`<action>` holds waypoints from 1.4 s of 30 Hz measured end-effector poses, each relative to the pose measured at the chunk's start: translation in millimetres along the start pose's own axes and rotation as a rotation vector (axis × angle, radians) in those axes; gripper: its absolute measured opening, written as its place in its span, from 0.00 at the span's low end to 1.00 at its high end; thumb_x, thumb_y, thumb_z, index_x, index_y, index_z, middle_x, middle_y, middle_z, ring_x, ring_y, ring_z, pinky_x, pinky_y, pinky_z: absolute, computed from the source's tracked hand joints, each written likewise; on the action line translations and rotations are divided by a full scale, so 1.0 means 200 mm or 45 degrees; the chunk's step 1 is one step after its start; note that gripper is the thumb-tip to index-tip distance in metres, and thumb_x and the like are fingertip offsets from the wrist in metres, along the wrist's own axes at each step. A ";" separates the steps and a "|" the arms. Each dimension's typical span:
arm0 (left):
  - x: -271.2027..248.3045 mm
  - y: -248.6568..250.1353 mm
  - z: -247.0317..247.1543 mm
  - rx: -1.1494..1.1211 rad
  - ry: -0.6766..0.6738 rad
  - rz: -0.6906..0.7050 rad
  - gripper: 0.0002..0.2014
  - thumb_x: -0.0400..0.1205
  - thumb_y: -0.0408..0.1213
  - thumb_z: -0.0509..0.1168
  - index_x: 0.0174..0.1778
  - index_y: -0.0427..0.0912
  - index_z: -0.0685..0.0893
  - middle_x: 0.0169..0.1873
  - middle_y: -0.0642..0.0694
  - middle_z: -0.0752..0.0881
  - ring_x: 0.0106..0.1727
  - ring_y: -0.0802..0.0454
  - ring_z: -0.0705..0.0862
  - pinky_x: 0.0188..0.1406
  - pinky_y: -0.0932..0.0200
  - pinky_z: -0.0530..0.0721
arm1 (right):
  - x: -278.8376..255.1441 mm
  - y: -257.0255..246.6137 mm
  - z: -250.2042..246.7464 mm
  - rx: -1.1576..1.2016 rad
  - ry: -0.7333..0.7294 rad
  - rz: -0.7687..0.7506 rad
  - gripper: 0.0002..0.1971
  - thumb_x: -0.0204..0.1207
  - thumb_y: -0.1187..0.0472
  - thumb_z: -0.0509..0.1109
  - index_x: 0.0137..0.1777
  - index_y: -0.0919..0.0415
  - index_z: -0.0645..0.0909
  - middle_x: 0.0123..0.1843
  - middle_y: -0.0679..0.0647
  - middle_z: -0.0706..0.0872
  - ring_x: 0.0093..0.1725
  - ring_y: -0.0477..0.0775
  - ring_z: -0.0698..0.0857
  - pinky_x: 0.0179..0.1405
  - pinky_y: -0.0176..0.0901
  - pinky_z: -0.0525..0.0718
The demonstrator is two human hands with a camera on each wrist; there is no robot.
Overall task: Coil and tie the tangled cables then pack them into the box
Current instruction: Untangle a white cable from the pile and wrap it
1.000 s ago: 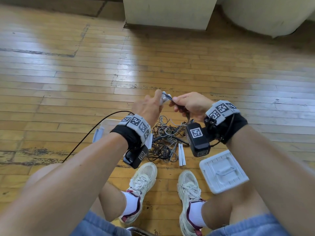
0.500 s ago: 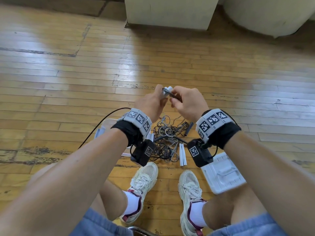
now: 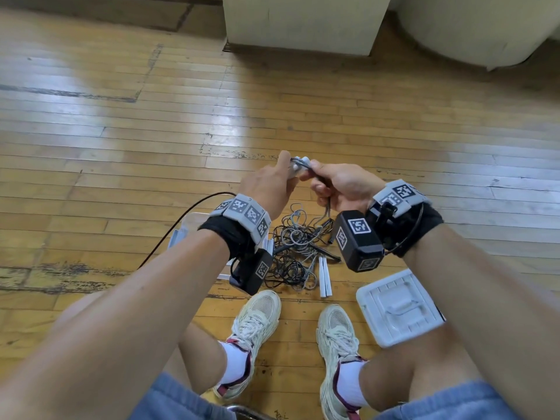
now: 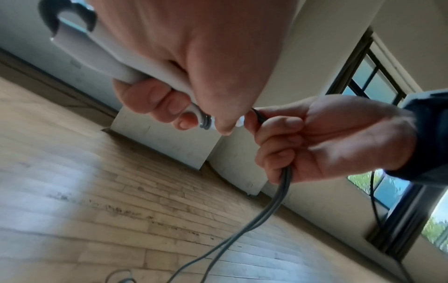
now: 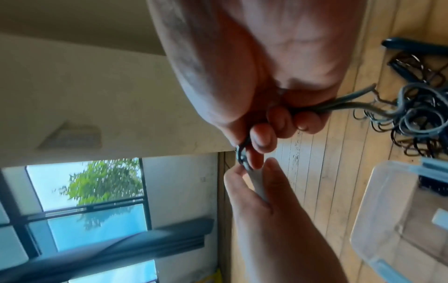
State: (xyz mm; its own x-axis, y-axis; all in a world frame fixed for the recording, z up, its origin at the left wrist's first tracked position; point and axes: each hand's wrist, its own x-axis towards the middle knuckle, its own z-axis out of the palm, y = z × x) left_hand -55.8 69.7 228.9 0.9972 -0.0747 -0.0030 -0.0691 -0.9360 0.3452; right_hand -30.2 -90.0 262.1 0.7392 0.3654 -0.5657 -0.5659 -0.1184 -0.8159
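My left forearm covers most of the clear box (image 3: 194, 221) left of centre in the head view. My right fist (image 4: 332, 137) swallows the grey cable (image 4: 278, 201) mid-frame; the white strap (image 4: 92, 57) in my left hand (image 4: 194, 57) is cut off upper left.

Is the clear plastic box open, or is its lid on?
Open. The clear plastic box shows a bare interior in the right wrist view, and the white moulded lid lies apart on the wooden floor.

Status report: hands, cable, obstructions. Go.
Left hand grips white strip. Right hand grips grey cable. Tangle on floor. Nothing blocking.
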 end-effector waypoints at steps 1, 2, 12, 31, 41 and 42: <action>0.00 0.01 -0.01 -0.084 -0.015 -0.034 0.15 0.90 0.48 0.56 0.66 0.43 0.66 0.42 0.49 0.81 0.37 0.46 0.81 0.33 0.53 0.75 | 0.00 0.00 -0.01 -0.001 -0.028 -0.002 0.17 0.90 0.53 0.59 0.46 0.61 0.83 0.28 0.48 0.74 0.28 0.46 0.67 0.34 0.42 0.66; 0.01 0.01 -0.01 -0.188 -0.029 -0.069 0.15 0.89 0.47 0.57 0.64 0.43 0.65 0.42 0.50 0.80 0.36 0.47 0.81 0.33 0.54 0.75 | 0.00 0.00 -0.02 -0.004 -0.054 -0.025 0.15 0.89 0.54 0.61 0.46 0.60 0.83 0.29 0.48 0.77 0.29 0.45 0.69 0.35 0.41 0.67; 0.02 -0.02 -0.15 -1.135 -0.357 -0.098 0.10 0.89 0.40 0.60 0.62 0.41 0.70 0.40 0.44 0.79 0.31 0.53 0.74 0.25 0.57 0.74 | -0.01 -0.02 -0.13 -0.591 -0.080 -0.487 0.07 0.85 0.63 0.67 0.52 0.61 0.87 0.38 0.52 0.90 0.39 0.49 0.82 0.44 0.40 0.80; 0.01 0.00 -0.15 -1.466 -0.420 -0.260 0.17 0.93 0.43 0.50 0.65 0.32 0.72 0.41 0.39 0.79 0.23 0.56 0.67 0.20 0.64 0.64 | 0.02 -0.01 -0.11 -0.648 -0.197 -0.464 0.11 0.88 0.63 0.62 0.49 0.61 0.85 0.34 0.55 0.79 0.33 0.48 0.75 0.33 0.36 0.74; -0.01 -0.01 -0.20 -1.459 -0.626 -0.124 0.18 0.93 0.43 0.51 0.69 0.32 0.70 0.34 0.44 0.78 0.22 0.57 0.66 0.18 0.66 0.61 | -0.03 -0.04 -0.18 -0.858 -0.252 -0.388 0.10 0.80 0.65 0.73 0.58 0.66 0.89 0.46 0.58 0.93 0.44 0.53 0.89 0.55 0.44 0.87; -0.01 -0.01 -0.20 -1.437 -0.674 -0.080 0.18 0.93 0.44 0.51 0.69 0.33 0.70 0.34 0.44 0.78 0.22 0.56 0.67 0.18 0.66 0.61 | -0.03 -0.05 -0.18 -0.898 -0.240 -0.379 0.09 0.77 0.65 0.75 0.56 0.63 0.91 0.46 0.56 0.94 0.46 0.54 0.90 0.58 0.45 0.87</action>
State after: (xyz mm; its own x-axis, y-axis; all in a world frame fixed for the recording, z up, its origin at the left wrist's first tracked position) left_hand -56.9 86.2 265.6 0.8458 -0.4151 -0.3352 0.3024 -0.1448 0.9421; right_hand -16.8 -124.9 269.0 0.7131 0.6167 -0.3333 0.0580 -0.5258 -0.8486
